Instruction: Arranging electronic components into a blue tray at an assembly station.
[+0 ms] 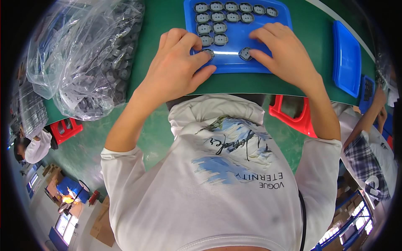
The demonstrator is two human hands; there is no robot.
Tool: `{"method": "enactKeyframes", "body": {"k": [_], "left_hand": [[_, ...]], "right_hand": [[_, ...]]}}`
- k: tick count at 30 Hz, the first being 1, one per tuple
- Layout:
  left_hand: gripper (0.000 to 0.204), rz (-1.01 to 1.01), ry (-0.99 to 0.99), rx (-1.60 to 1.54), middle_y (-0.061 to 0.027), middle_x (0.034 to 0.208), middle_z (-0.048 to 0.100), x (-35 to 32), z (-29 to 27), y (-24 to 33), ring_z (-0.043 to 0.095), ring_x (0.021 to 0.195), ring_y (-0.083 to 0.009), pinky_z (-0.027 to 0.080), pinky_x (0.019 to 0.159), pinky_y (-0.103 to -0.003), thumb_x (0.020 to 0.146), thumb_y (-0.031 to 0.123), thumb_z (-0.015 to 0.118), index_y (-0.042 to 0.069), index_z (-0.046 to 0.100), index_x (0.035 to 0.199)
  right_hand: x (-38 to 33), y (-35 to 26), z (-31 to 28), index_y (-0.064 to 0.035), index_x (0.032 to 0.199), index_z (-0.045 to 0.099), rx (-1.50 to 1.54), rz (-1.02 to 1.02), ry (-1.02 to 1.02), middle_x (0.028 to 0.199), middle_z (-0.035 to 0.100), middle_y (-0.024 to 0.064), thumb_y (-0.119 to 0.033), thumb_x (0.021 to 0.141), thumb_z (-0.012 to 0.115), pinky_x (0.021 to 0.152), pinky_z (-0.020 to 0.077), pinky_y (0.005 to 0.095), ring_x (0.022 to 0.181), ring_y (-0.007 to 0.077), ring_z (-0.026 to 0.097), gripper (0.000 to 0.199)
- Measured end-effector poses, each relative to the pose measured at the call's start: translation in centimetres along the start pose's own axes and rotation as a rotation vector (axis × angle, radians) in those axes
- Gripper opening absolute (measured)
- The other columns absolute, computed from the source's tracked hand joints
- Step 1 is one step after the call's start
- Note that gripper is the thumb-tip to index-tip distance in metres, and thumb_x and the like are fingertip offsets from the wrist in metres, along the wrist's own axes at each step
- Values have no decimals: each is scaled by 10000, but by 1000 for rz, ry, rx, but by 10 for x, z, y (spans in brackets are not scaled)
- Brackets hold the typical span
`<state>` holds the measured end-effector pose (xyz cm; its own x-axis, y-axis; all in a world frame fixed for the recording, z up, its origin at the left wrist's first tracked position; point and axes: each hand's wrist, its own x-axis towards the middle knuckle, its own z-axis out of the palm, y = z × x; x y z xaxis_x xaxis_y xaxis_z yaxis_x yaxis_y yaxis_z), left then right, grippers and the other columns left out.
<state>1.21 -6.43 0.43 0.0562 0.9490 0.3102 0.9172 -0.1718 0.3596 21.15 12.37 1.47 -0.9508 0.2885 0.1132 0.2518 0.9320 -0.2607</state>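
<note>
Over the left edge of a shallow blue tray [230, 69] is my left hand [173, 62]. Its bent fingers close on a small oval grey plastic part [208, 53] at the tray's near left, hiding some of it, while the thumb points away. My right hand [287, 54] reaches in from the other side with fingers spread. Its thumb tip touches another grey plastic part [246, 53] near the tray's front edge; the forefinger stays apart from it. Several like parts [217, 16] lie in rows toward the far and left sides.
A large clear plastic bag [92, 54] full of grey parts lies on the green table [157, 25] at left. Stacked blue trays [346, 58] sit at right. Red stools [293, 115] stand below the table edge. Another person's arm [364, 111] shows at far right.
</note>
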Motion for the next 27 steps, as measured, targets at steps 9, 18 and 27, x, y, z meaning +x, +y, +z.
{"method": "enactKeyframes", "body": {"k": [9, 18, 27], "left_hand": [[151, -40, 101, -37, -52, 905, 582, 6, 14, -3, 510, 963, -269, 419, 851, -405, 704, 138, 789, 57, 703, 798], [127, -44, 85, -60, -50, 876, 582, 10, 13, -5, 514, 959, -262, 419, 854, -405, 692, 97, 774, 52, 700, 784], [136, -58, 126, -59, -49, 875, 590, 7, 7, -6, 521, 945, -270, 436, 837, -398, 703, 112, 785, 58, 704, 798]], "right_hand": [[8, -1, 15, -30, 1055, 629, 319, -197, -115, 897, 636, 95, -94, 795, 735, 765, 507, 387, 868, 285, 632, 288], [18, -10, 28, -43, 940, 640, 289, -340, 13, 874, 622, 84, -104, 797, 720, 753, 501, 390, 838, 288, 616, 175], [26, -13, 32, -57, 880, 621, 254, -417, -10, 858, 579, 82, -103, 816, 693, 728, 487, 395, 801, 290, 592, 106]]}}
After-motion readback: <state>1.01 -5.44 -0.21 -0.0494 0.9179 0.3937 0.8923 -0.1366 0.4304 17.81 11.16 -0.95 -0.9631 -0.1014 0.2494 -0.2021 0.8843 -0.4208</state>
